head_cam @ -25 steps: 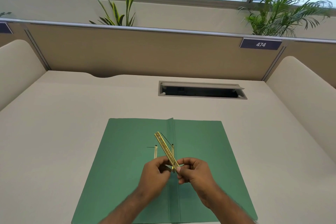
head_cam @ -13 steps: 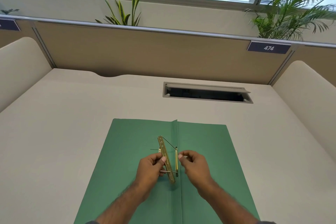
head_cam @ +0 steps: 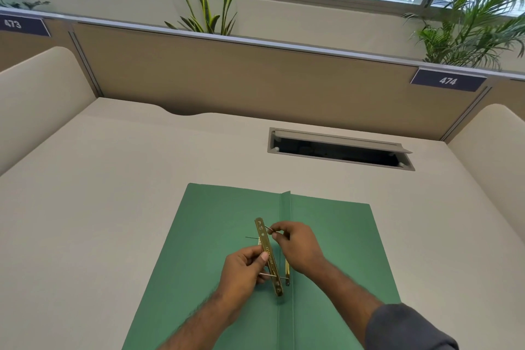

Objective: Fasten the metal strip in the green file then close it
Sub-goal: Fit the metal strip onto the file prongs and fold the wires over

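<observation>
Now the green file (head_cam: pixel 216 236) lies open flat on the pale desk (head_cam: pixel 113 179), its centre fold running away from the person. The gold metal strip (head_cam: pixel 268 256) stands just left of that fold, nearly in line with it, where a second ago it slanted across the hands. The left hand (head_cam: pixel 244 267) pinches the strip at its middle between thumb and fingers, a thin prong (head_cam: pixel 268 275) passing through the strip's near end. The right hand (head_cam: pixel 295 244) has moved up from the strip's near end to its far end, and its fingertips pinch the other thin prong (head_cam: pixel 270 229) beside the holes there. A second gold bar (head_cam: pixel 287 270) lies on the fold just right of the strip, partly hidden under the right wrist. The view has also drawn closer since half a second ago, so a dark sleeve (head_cam: pixel 409 327) shows on the right forearm, and the open cable hatch (head_cam: pixel 338 148) sits well beyond the file.
</observation>
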`<state>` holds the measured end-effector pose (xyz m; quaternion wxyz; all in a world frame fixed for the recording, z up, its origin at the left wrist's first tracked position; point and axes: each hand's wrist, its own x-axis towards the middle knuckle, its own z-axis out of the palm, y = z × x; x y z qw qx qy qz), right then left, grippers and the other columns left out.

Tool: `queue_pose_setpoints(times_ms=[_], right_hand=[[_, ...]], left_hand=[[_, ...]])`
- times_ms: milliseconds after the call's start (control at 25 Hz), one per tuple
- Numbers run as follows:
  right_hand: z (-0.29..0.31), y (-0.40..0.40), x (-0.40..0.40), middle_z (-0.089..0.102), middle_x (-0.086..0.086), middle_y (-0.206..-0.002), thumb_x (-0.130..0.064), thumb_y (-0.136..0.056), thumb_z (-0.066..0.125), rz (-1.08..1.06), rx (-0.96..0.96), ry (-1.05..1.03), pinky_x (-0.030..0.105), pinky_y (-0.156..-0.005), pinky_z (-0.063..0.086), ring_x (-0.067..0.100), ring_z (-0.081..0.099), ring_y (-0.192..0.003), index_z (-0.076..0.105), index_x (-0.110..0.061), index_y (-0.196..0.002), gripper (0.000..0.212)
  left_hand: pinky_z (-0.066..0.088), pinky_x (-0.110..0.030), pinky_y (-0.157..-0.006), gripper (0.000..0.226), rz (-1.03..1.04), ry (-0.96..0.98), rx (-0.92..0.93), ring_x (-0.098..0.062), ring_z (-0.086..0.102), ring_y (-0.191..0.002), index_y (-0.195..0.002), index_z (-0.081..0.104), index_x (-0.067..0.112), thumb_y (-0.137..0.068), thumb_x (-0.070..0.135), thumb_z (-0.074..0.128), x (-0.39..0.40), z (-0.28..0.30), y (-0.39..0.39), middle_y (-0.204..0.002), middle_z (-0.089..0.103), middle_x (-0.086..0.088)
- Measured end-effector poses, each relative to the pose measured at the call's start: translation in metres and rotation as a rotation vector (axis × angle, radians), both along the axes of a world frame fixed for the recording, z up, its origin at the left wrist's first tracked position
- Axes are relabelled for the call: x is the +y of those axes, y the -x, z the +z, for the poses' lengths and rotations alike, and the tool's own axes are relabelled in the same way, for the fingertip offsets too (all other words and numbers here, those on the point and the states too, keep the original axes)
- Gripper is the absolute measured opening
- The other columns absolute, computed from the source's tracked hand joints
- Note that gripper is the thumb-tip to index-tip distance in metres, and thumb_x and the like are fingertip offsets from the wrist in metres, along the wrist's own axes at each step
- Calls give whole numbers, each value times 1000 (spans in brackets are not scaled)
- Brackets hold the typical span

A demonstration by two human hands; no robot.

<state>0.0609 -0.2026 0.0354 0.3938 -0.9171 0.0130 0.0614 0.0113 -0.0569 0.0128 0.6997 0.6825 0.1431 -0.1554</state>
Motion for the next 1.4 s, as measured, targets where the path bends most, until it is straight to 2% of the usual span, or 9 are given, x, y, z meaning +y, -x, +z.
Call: queue_pose_setpoints(times_ms=[80, 160, 520, 680, 840, 1040, 1200, 1360, 1400], right_hand=[[-2, 2, -1, 76, -8, -97, -20, -92, 59, 28, -2, 24, 21, -80, 51, 1, 65, -86, 74, -19, -102, 18], [-2, 5, -1, 76, -3, -105, -20, -92, 58, 48, -21, 37, 26, -86, 52, 9, 67, -95, 73, -19, -105, 20], [-4, 8, -3, 76, 0, -97, -21, -95, 52, 119, -63, 104, 17, -66, 42, 7, 62, -78, 73, -20, -106, 23], [-4, 10, -4, 76, -3, -92, -20, -93, 55, 105, -65, 69, 21, -66, 49, 7, 62, -74, 73, -22, -104, 21], [-9, 15, -14, 63, -13, -67, -19, -89, 62, 6, -44, 5, 21, -60, 50, 6, 58, -58, 70, -24, -110, 23], [-15, 26, -36, 53, -8, -56, -18, -88, 64, -97, -22, -71, 13, -48, 36, 1, 46, -45, 70, -23, -105, 18], [-20, 41, -43, 56, -8, -58, -20, -87, 66, -137, 41, -98, 16, -52, 39, 1, 46, -47, 70, -25, -102, 16], [-22, 53, -43, 54, -6, -55, -20, -84, 69, -175, 91, -118, 24, -53, 40, 4, 43, -47, 70, -23, -82, 3], [-22, 56, -41, 53, -5, -54, -21, -83, 70, -179, 102, -114, 26, -54, 40, 5, 43, -47, 67, -23, -73, 10]], left_hand=[[52, -18, -54, 18, 4, 5, -1, -5, 63, -53, -106, 74, 11, -93, 8, 62, 0, 0, 0, -76, 73, -1], [52, -18, -54, 19, 4, 9, -10, -6, 63, -53, -106, 74, 12, -93, 8, 62, -1, 1, 0, -76, 74, -1], [52, -18, -54, 19, -8, 13, -29, -5, 62, -56, -103, 76, 14, -93, 6, 61, -2, 0, 1, -77, 74, -2], [53, -20, -55, 17, -9, -2, -21, -7, 65, -58, -94, 77, 17, -92, 7, 64, -5, -3, 0, -76, 76, -3], [59, -28, -58, 14, -83, -3, -19, -18, 71, -62, -90, 76, 14, -88, 3, 67, -9, -5, -10, -74, 74, -10], [59, -30, -70, 22, -324, -304, -169, -3, 68, -60, -91, 74, 24, -78, 6, 77, -13, -9, -27, -59, 71, 9], [53, -24, -77, 58, -440, -539, -268, -2, 67, -73, -123, 64, 30, -69, 22, 85, -15, -13, -33, -77, 72, 10], [48, -27, -75, 57, -612, -688, -370, -7, 59, -80, -126, 62, 40, -72, 37, 81, -15, -12, -38, -82, 61, 14], [47, -27, -74, 56, -631, -705, -387, -8, 58, -81, -126, 63, 39, -73, 40, 80, -15, -13, -39, -82, 59, 14]])
